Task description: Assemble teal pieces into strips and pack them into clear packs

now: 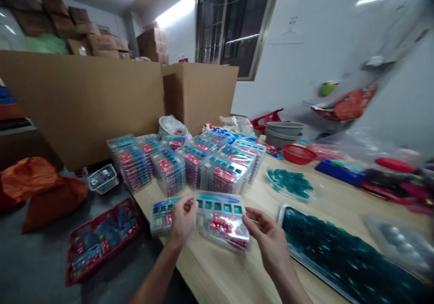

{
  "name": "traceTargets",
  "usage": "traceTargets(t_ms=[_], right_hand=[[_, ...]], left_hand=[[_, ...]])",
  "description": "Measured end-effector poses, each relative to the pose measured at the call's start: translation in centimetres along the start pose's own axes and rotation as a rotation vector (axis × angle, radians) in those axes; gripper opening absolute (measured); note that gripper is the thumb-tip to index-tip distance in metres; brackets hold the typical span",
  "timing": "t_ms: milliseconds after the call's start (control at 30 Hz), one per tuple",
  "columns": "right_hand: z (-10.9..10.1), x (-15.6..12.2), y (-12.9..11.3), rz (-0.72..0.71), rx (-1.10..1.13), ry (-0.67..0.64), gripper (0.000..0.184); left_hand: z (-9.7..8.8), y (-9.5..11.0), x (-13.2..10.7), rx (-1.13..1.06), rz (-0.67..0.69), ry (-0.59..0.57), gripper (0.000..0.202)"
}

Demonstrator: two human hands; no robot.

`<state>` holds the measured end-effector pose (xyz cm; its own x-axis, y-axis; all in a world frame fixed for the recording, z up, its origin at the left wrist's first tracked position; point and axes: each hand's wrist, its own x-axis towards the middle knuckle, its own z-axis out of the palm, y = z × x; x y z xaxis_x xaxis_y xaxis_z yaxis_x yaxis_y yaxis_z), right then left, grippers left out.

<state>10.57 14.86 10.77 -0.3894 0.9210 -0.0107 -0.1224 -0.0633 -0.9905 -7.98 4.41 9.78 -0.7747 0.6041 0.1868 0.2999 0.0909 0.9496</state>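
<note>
Many stacked cases (225, 175) are standing, seemingly finished, at twelve o'clock from the clear case (222, 211) our left hand (183, 220) and right hand (267, 231) are gripping by its edges; another case (159, 222) is waiting at nine o'clock, outside those stacks

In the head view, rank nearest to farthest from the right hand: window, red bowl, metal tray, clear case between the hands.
1. Clear case: touching the right hand, on its left.
2. Metal tray: close by, on the right.
3. Red bowl: farther off, ahead.
4. Window: farthest, high up ahead.
</note>
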Motion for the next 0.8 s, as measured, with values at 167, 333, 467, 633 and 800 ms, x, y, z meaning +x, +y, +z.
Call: traceTargets(t_ms=[167, 333, 467, 633, 800], right_hand=[[7.0, 1.6, 0.5, -0.162, -0.207, -0.288, 0.034], [13.2, 2.3, 1.5, -0.397, -0.804, -0.439, 0.028], [14.8, 1.7, 2.1, -0.436, -1.256, -0.490, 0.030], [14.7, 0.7, 2.0, -0.496, -1.319, -0.506, 0.034], [12.1, -2.6, 0.7, -0.682, -1.138, -0.427, 0.026]], left_hand=[[-6.9, -2.3, 0.4, 0.017, -0.069, 0.226, 0.039], [-11.5, -5.6, 1.4, 0.329, -0.088, 0.303, 0.039], [-11.5, -6.8, 1.2, 0.615, -0.102, 0.256, 0.031], [-11.1, -7.0, 0.8, 0.622, -0.111, 0.213, 0.035], [-10.9, -4.7, -1.0, 0.643, 0.095, 0.461, 0.048]])
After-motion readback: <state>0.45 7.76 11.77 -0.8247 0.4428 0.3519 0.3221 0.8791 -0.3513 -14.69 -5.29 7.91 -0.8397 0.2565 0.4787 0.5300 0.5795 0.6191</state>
